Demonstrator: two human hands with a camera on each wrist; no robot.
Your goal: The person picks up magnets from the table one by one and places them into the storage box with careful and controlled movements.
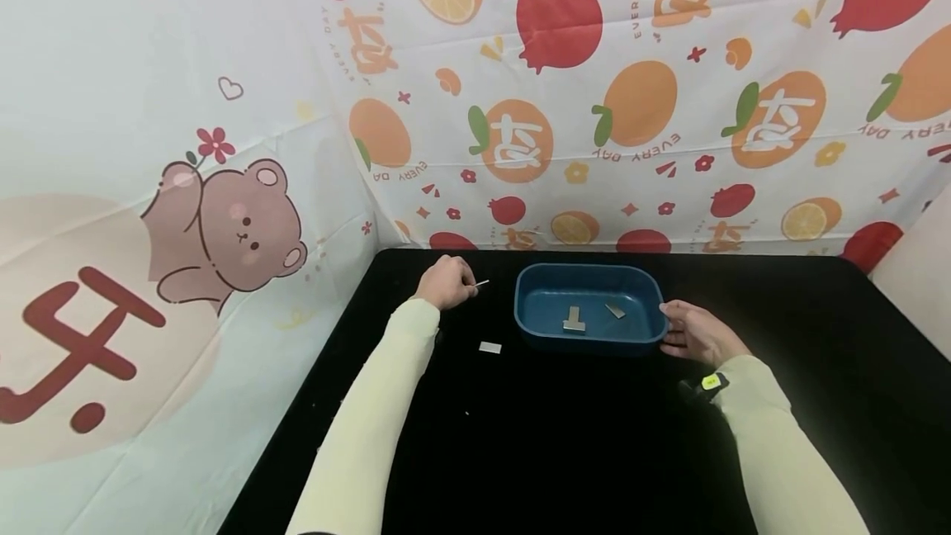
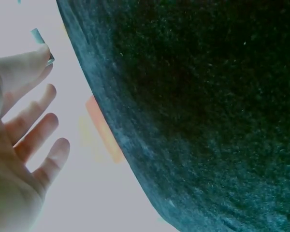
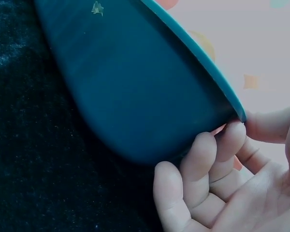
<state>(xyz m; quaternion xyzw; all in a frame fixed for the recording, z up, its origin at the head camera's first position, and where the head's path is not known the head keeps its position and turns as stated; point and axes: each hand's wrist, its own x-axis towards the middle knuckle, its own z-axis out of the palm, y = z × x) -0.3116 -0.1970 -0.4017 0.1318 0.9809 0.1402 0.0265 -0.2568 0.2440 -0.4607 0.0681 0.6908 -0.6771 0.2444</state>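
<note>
Between thumb and index finger, my left hand [image 1: 446,282] pinches a small, thin metallic piece [image 2: 42,44] above the table's far left part. Its other fingers are spread and loosely bent in the left wrist view. My right hand [image 1: 698,332] grips the right end of a blue plastic basin [image 1: 587,342], thumb at the rim and fingers against the outer wall. Inside the basin lie silvery pieces [image 1: 574,325] near the front wall and a tilted small metallic piece [image 1: 615,311] to their right. A pale flat rectangular piece [image 1: 490,347] lies on the table left of the basin.
The black cloth-covered table [image 1: 565,444] ends at a printed fruit curtain [image 1: 631,188] behind it. A bear-print curtain [image 1: 245,225] hangs along the left side. Tiny pale specks [image 1: 466,414] dot the cloth.
</note>
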